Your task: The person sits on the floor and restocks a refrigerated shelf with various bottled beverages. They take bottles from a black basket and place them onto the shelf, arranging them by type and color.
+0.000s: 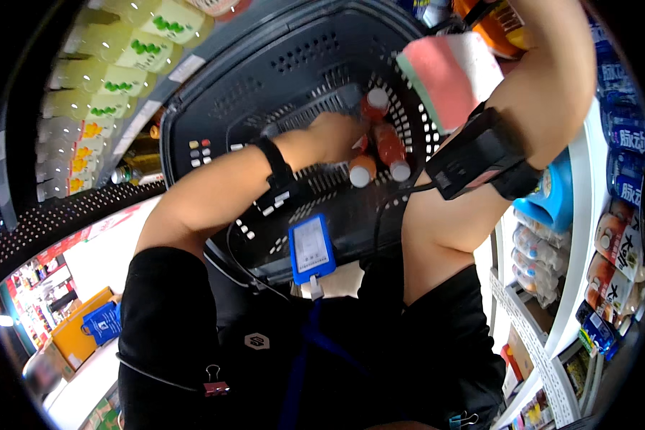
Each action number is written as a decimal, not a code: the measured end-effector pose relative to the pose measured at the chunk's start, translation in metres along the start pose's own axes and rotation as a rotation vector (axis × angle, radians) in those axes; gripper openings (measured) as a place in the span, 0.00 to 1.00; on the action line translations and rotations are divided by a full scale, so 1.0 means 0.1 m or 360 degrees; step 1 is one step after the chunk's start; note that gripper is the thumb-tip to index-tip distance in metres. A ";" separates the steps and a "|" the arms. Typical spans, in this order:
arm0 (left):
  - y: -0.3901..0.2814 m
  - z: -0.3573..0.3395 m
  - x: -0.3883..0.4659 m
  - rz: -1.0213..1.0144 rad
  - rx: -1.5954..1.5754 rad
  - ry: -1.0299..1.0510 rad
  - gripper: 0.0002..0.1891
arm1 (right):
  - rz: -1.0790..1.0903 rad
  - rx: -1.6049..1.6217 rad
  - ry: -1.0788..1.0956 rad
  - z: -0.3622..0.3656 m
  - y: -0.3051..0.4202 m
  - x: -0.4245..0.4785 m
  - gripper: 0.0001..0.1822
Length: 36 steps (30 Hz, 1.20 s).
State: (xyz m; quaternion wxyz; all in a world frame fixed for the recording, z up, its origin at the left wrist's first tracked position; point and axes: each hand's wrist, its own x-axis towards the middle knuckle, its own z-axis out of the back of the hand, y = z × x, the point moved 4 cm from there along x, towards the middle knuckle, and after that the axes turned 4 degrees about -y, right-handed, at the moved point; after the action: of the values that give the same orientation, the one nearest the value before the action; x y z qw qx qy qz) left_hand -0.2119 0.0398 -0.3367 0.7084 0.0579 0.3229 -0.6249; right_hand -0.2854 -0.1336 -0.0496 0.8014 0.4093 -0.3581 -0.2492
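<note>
My left hand (337, 137) is down inside a black plastic shopping basket (236, 102), a dark strap around its wrist. It is blurred, and its fingers are hidden against a group of small bottles. An orange-red bottle (364, 164) with a white cap lies right at the fingers; whether they grip it is unclear. Beside it lies a red drink bottle (389, 142), and another red bottle (375, 107) is just beyond. My right hand is out of view past the top edge; its arm reaches up along the basket's right side, with a black device (478, 153) strapped to it.
Shelved bottles of pale yellow drink (134, 48) line the upper left. A pink, white and green package (446, 75) is at the basket's right edge. White shelving (575, 258) with packaged goods and a blue jug (553, 196) stands right. A blue badge (312, 247) hangs over the basket.
</note>
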 end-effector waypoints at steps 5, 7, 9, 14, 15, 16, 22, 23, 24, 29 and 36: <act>-0.03 0.65 -0.39 0.0057 -0.0044 -0.0285 0.22 | -0.0068 0.0347 -0.0193 -0.04 -0.03 0.24 0.17; -0.10 1.01 -0.65 0.0113 0.0008 -0.0394 0.21 | -0.0095 0.0473 -0.0212 -0.02 -0.11 0.29 0.15; -0.19 1.41 -0.92 0.0140 0.0094 -0.0581 0.17 | -0.0148 0.0577 -0.0223 0.01 -0.22 0.32 0.14; -0.40 2.39 -1.39 0.0190 -0.0047 -0.1234 0.16 | -0.0191 0.0473 0.0024 -0.09 -0.41 0.46 0.17; -0.43 2.58 -1.44 0.0162 -0.0024 -0.1360 0.16 | -0.0290 0.0380 0.0119 -0.15 -0.46 0.47 0.17; -0.44 2.77 -1.46 0.0152 0.0039 -0.1481 0.18 | -0.0296 0.0327 0.0205 -0.21 -0.49 0.48 0.17; -0.40 3.60 -1.35 0.0159 0.0539 -0.1887 0.27 | -0.0233 0.0349 0.0401 -0.64 -0.62 0.52 0.20; -0.37 3.68 -1.30 0.0168 0.0623 -0.1921 0.28 | -0.0227 0.0396 0.0407 -0.73 -0.65 0.54 0.20; -0.32 3.76 -1.23 0.0258 0.0684 -0.1886 0.30 | -0.0259 0.0325 0.0500 -0.83 -0.69 0.59 0.23; -0.03 4.00 -0.89 0.0538 0.0742 -0.1645 0.32 | -0.0029 0.0297 0.0307 -1.22 -0.85 0.69 0.22; 0.19 3.93 -0.75 0.0750 0.0803 -0.1383 0.30 | -0.0083 -0.0136 0.0287 -1.47 -0.87 0.66 0.25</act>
State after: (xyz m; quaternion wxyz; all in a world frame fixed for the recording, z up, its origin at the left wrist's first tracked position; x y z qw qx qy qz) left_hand -0.0441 -0.0838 0.0056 0.8612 0.0335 -0.1803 -0.4740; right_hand -0.1399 -0.1560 -0.1578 0.8403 0.4045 -0.2628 -0.2472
